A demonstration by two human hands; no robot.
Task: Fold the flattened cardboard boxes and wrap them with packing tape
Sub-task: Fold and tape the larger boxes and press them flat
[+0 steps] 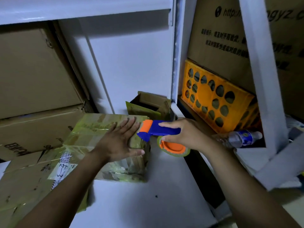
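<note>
A folded cardboard box (92, 134), covered in glossy yellowish tape, stands on the white table (148, 203). My left hand (120, 142) lies flat on its top near the right edge, fingers spread and straight. My right hand (185, 134) grips the blue handle of a tape dispenser (158, 130). The dispenser's orange roller touches the box's upper right edge, just past my left fingertips. Its orange hub and tape roll (172, 148) hang below my right hand, beside the box.
A small open cardboard box (151, 102) stands behind the taped one. Large cardboard boxes (32, 71) are stacked at left. An orange plastic crate (217, 99) and a plastic water bottle (241, 138) lie at right by a white shelf post (263, 79).
</note>
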